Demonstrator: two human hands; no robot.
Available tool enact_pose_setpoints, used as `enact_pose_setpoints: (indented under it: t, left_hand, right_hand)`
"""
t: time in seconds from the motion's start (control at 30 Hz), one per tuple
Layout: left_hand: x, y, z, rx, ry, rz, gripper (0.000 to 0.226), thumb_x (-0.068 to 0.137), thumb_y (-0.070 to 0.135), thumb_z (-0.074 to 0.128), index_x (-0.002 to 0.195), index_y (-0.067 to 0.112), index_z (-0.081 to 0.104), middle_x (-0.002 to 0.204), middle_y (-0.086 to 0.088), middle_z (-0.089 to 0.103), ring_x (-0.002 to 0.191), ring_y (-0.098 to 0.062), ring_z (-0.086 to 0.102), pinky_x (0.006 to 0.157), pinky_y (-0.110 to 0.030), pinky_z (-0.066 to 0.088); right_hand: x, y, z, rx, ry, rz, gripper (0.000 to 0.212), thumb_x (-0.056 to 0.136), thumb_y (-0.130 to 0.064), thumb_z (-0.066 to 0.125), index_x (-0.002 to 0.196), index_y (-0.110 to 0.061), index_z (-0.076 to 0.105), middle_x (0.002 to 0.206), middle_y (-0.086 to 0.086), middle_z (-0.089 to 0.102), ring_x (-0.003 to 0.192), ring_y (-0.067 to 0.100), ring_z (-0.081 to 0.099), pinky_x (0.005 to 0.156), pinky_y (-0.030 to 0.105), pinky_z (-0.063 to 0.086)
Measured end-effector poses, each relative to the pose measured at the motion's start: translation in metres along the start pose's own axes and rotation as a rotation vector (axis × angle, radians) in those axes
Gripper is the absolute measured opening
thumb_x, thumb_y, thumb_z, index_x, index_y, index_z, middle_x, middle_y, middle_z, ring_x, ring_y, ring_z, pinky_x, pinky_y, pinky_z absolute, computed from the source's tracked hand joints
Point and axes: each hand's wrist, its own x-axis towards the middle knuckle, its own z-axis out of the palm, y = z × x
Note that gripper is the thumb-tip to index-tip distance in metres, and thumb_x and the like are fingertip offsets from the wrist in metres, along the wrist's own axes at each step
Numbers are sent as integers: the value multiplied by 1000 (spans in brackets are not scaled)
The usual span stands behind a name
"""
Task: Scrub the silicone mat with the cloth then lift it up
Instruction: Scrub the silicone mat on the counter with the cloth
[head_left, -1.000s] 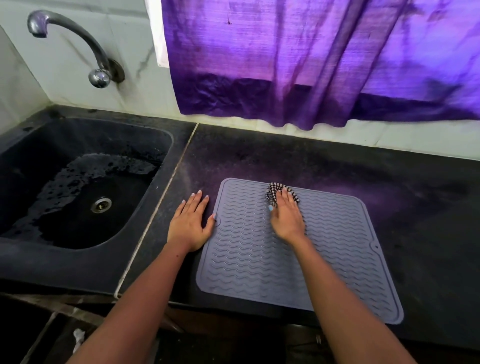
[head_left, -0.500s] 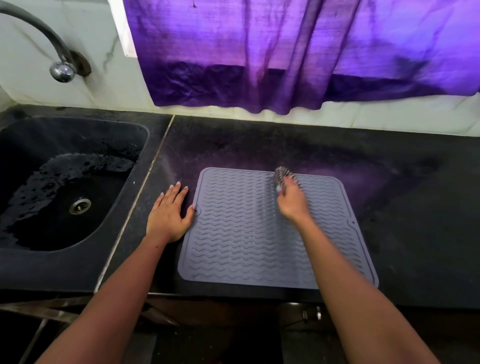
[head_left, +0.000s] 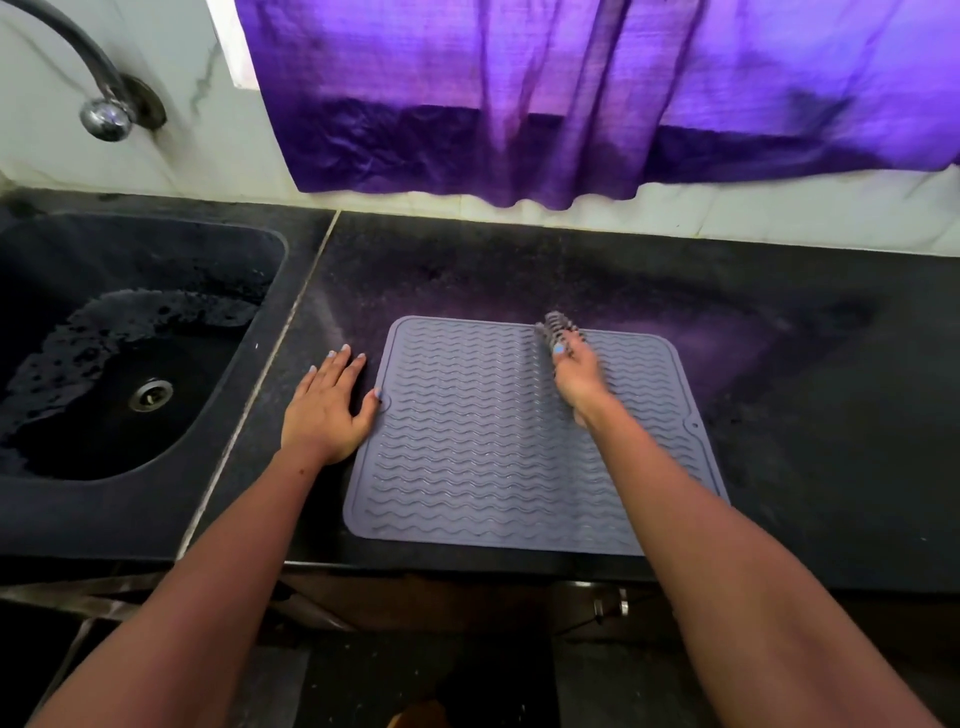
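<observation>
A grey silicone mat (head_left: 483, 441) with wavy ridges lies flat on the black counter (head_left: 519, 270). My right hand (head_left: 579, 376) holds a small black-and-white checked cloth (head_left: 558, 325) bunched against the mat near its far edge, right of the middle. The hand is a little blurred. My left hand (head_left: 327, 410) lies flat on the counter beside the mat's left edge, fingers straight, with the thumb touching the mat's left rim.
A dark sink (head_left: 130, 353) with a wet bottom and a drain sits to the left, with a metal tap (head_left: 101, 93) on the wall above it. A purple curtain (head_left: 571, 93) hangs over the back wall. The counter's front edge runs just below the mat.
My right hand has carried the cloth across the far part of the mat, to the right. My left hand has stayed flat beside the mat. The view has shifted slightly.
</observation>
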Motion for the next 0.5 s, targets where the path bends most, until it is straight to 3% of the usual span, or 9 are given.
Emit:
enact_pose_setpoints:
  t: [0.03, 0.07, 0.13, 0.2, 0.3, 0.5]
  left_hand:
    - [0, 0, 0, -1, 4, 1, 85, 79, 63, 11, 145, 14, 34, 155, -6, 25, 145, -19, 18, 119, -36, 10]
    - [0, 0, 0, 0, 8, 2, 85, 79, 63, 11, 145, 14, 35, 155, -6, 25, 145, -19, 18, 119, -36, 10]
    - [0, 0, -1, 1, 10, 4, 85, 79, 63, 11, 145, 14, 35, 155, -6, 25, 145, -19, 19, 119, -36, 10]
    - [0, 0, -1, 0, 8, 4, 85, 79, 63, 12, 145, 14, 35, 155, -6, 25, 145, -19, 18, 119, -35, 10]
    - [1, 0, 0, 3, 9, 6, 85, 80, 63, 12, 145, 14, 35, 155, -6, 25, 145, -19, 18, 119, -36, 10]
    - [1, 2, 1, 12, 7, 1, 84, 80, 62, 11, 145, 14, 33, 155, -7, 24, 145, -20, 18, 119, -36, 10]
  right_hand:
    - [1, -5, -2, 119, 140, 43, 44, 99, -18, 37, 143, -20, 36, 149, 5, 35, 134, 26, 36, 108, 34, 31]
    - [-1, -10, -4, 82, 255, 48, 45, 99, -17, 37, 143, -19, 33, 151, 5, 32, 137, 26, 31, 112, 37, 28]
    - [-8, -11, -6, -229, 325, -60, 52, 97, -13, 39, 146, -16, 24, 156, 1, 18, 145, 23, 13, 120, 38, 8]
    - [-18, -2, -1, -503, 246, -203, 60, 94, -11, 43, 148, -11, 17, 157, 4, 10, 146, 20, 2, 119, 33, -4]
    - [-29, 21, 16, -763, -6, -239, 65, 97, -23, 37, 149, -7, 0, 157, 11, -7, 145, 22, -8, 118, 34, -5]
    - [-21, 21, 11, -817, -188, -210, 69, 99, -34, 32, 148, -8, -10, 155, 9, -19, 144, 21, -17, 117, 33, -7]
